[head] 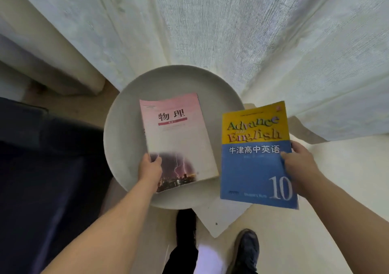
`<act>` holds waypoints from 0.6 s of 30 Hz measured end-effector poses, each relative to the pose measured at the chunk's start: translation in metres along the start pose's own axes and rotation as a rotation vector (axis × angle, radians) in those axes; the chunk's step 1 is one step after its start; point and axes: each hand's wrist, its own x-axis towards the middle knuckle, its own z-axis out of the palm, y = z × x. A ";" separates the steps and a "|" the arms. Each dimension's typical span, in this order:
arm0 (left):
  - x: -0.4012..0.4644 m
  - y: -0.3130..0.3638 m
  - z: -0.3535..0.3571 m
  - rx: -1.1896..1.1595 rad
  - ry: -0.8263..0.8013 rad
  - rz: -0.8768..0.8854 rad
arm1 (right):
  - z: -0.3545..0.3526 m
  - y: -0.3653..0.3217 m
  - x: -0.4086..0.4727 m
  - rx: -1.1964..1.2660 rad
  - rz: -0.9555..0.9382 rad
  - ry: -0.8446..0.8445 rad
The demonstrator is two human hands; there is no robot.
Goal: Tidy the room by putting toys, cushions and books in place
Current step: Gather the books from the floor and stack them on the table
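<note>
A pink and white physics book with a lightning picture lies on the round grey side table. My left hand grips its near left corner, thumb on the cover. A yellow and blue English textbook hangs in the air to the right of the table, past its right rim. My right hand holds that book at its right edge, thumb on the cover and fingers underneath.
White curtains hang right behind the table. A dark blue sofa fills the left side. A pale cushion or seat edge lies at the far left. My shoes stand on the light floor below the table.
</note>
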 end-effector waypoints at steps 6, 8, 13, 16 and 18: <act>0.014 0.004 0.002 0.043 -0.030 -0.096 | -0.003 -0.004 -0.001 -0.034 0.005 -0.028; 0.016 0.010 -0.001 0.152 -0.072 -0.147 | 0.004 -0.010 0.000 -0.063 0.007 -0.050; -0.002 0.047 -0.020 0.509 0.039 0.052 | 0.048 -0.022 0.002 -0.102 0.008 -0.165; -0.019 0.061 -0.024 0.177 -0.165 0.074 | 0.080 -0.026 0.007 -0.064 0.018 -0.240; -0.032 0.061 -0.024 -0.072 -0.467 -0.083 | 0.100 -0.029 0.008 -0.026 0.029 -0.299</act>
